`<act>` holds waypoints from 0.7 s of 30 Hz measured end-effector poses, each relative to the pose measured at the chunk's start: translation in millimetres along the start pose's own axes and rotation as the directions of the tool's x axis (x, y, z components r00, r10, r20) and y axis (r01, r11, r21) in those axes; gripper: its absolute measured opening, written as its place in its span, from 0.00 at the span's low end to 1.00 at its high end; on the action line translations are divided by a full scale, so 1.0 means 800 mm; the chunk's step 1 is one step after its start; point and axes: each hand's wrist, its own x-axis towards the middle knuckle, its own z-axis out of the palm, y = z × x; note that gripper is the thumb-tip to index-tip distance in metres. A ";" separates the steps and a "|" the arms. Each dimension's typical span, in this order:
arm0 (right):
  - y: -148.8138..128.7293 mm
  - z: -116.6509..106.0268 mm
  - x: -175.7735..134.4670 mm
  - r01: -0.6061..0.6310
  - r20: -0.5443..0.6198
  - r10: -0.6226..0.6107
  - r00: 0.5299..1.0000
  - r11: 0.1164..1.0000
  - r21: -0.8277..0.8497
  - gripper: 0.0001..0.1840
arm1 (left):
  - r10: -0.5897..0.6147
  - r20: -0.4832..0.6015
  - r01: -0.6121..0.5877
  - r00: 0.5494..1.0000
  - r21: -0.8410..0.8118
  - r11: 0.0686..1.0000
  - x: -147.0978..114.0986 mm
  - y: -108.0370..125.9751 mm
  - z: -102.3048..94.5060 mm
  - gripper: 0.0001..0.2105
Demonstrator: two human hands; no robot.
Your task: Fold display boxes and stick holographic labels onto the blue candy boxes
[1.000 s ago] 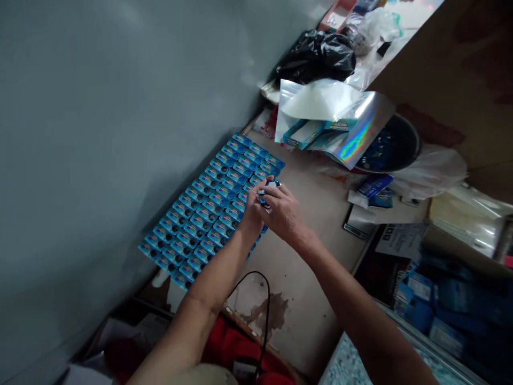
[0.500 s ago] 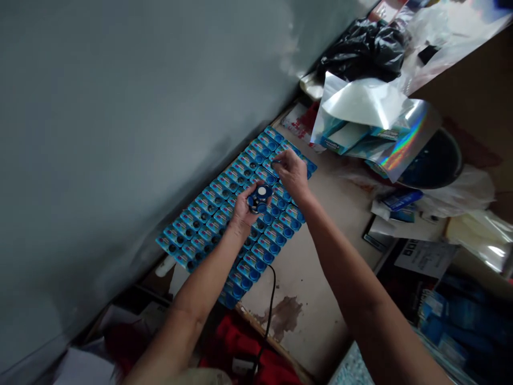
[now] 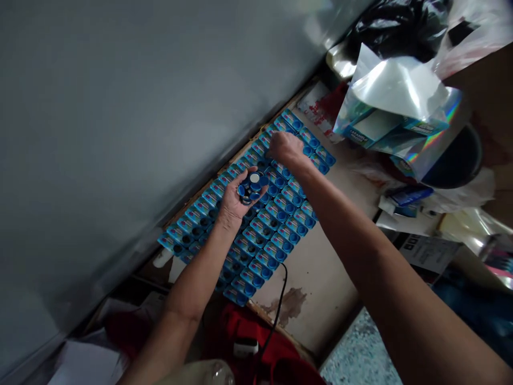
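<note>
Palm up and cupped, my left hand (image 3: 233, 200) holds several small round blue discs (image 3: 253, 187), one showing a white face. Under and around both hands lie rows of blue cards (image 3: 264, 223), each with a round spot at one end; some spots are dark, others filled with blue. My right hand (image 3: 286, 147) is over the far part of the rows, at the wall side. Its fingers curl down, and whatever they pinch is hidden behind the hand.
A grey wall (image 3: 120, 107) runs along the left. At right are a shiny plastic-wrapped box (image 3: 396, 107), a dark round basin (image 3: 460, 160) and a black bag (image 3: 401, 27). A black cable (image 3: 280, 294) hangs over the table's near edge (image 3: 288, 337).
My right hand has moved to cards nearer the wall, its fingers now out of sight. My left hand has opened wider beneath the discs, showing more of them. The view has shifted.
</note>
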 end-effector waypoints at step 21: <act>0.012 0.038 -0.227 0.632 0.316 -0.560 0.766 0.746 -0.210 0.12 | 0.190 -0.142 -0.206 0.971 -0.107 0.973 -0.118 0.030 -0.083 0.08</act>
